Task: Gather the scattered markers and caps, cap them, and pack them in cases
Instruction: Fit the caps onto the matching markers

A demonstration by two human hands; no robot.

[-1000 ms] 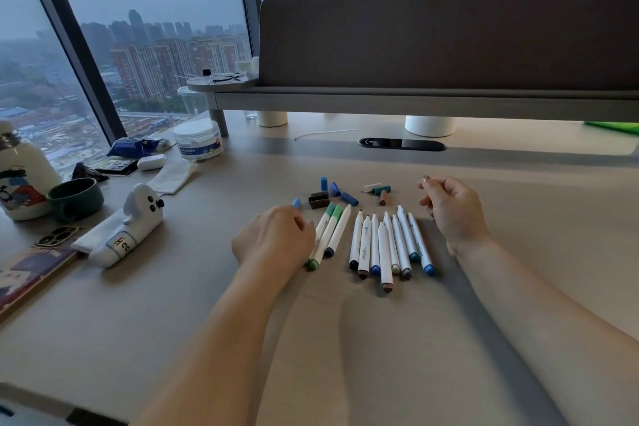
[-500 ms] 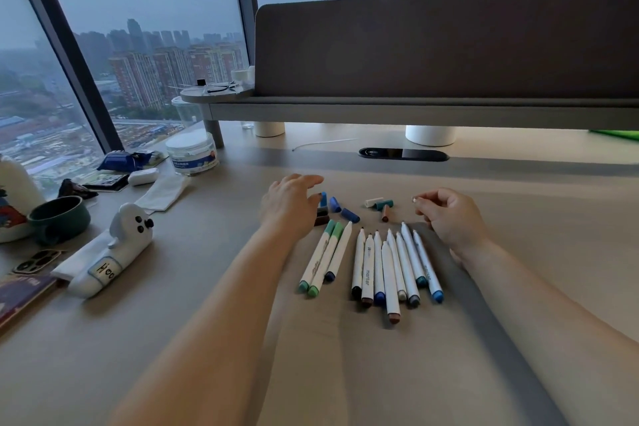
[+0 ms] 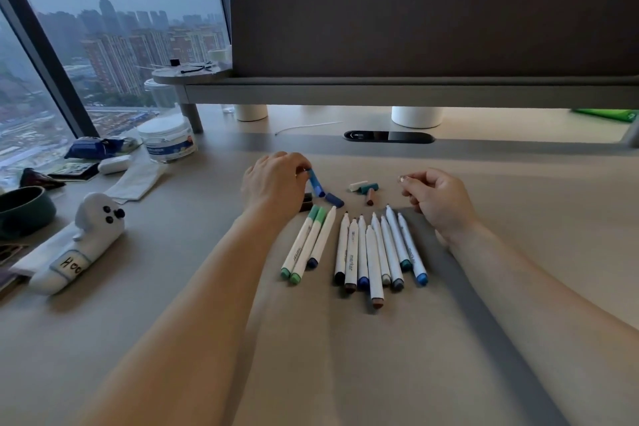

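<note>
Since the white-barrelled markers [image 3: 373,259] lie in a row with loose caps [image 3: 367,187] at their 12 o'clock, the left hand [image 3: 273,180] pinches a blue plastic cap [image 3: 316,183] there, presumably to match a barrel, while the right hand [image 3: 439,197] at 2 o'clock curls, contents unclear.

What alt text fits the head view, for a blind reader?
A person's left hand pinches a blue cap on a desk, just beyond a row of white markers; the right hand rests curled beside them. More loose caps lie between the hands.
</note>
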